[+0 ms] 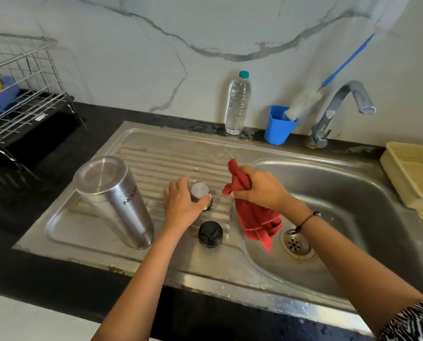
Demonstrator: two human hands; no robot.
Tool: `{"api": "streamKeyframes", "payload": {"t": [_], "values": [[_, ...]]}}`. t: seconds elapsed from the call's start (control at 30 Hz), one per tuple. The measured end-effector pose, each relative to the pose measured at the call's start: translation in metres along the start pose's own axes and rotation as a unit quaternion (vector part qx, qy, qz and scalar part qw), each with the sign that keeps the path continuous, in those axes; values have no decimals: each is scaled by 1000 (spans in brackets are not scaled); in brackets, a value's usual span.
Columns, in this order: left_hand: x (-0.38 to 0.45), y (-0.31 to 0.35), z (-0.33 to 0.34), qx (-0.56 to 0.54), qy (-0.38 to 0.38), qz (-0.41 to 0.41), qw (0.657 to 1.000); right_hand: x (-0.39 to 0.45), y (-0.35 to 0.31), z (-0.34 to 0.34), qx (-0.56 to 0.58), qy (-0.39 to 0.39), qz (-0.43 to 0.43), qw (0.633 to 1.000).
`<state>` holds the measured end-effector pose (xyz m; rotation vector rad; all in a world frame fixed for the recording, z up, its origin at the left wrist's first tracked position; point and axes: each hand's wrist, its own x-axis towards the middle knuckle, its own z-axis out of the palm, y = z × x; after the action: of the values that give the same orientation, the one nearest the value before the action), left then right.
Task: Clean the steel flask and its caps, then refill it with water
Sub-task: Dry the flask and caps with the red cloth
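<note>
The steel flask (114, 200) stands upside down on the ribbed drainboard (171, 158), its flat base facing up. My left hand (180, 205) grips a small steel-topped cap (200, 190) on the drainboard, thumb and fingers curled round it. A black inner cap (210, 234) sits just in front of that hand. My right hand (259, 187) holds a bunched red cloth (257, 217), which hangs down over the edge of the sink basin (341, 193).
A plastic water bottle (238, 103) stands at the back wall. Beside it a blue cup (279, 125) holds a bottle brush (304, 102). The tap (341, 104) arches over the basin. A cream basket (414, 173) sits right, a wire dish rack (20, 89) left.
</note>
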<state>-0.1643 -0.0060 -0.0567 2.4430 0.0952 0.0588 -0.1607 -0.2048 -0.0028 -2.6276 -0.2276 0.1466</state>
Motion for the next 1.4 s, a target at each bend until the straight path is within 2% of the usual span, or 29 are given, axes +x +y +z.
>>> {"api": "streamKeyframes", "payload": {"t": [0.1, 0.17, 0.23, 0.33, 0.4, 0.47, 0.57, 0.67, 0.73, 0.83, 0.97, 1.17, 1.27, 1.33, 1.4], "values": [[-8, 24, -8, -68, 34, 32, 997, -18, -1, -20, 157, 21, 69, 985], [-16, 42, -7, -107, 22, 56, 992, -32, 5, -33, 333, -6, 97, 938], [-24, 64, -1, -119, -6, 91, 989, -49, 18, -47, 449, -25, 88, 889], [-33, 97, 12, -110, -47, 137, 983, -79, 41, -73, 521, -19, 64, 851], [-40, 121, 25, -101, -74, 163, 979, -101, 61, -95, 537, 28, 76, 840], [-44, 148, 42, -103, -100, 197, 970, -118, 88, -117, 507, 113, 95, 849], [-48, 192, 68, -100, -126, 240, 957, -136, 125, -160, 402, 232, 144, 874], [-50, 245, 99, -96, -148, 265, 948, -139, 182, -202, 277, 295, 187, 895], [-51, 282, 122, -90, -165, 281, 941, -131, 228, -227, 139, 315, 207, 916], [-48, 330, 158, -64, -184, 289, 937, -103, 283, -248, 8, 257, 230, 939], [-39, 363, 196, -6, -188, 287, 939, -69, 336, -238, -20, 143, 256, 956], [-23, 355, 210, 27, -161, 276, 947, -61, 378, -199, -106, 74, 243, 961], [-19, 346, 218, 26, -161, 260, 952, -63, 389, -184, -172, -8, 258, 951], [-21, 341, 220, 15, -164, 250, 954, -63, 391, -185, -173, -56, 270, 945], [-24, 334, 217, -2, -161, 245, 956, -63, 384, -193, -172, -71, 274, 943]]}}
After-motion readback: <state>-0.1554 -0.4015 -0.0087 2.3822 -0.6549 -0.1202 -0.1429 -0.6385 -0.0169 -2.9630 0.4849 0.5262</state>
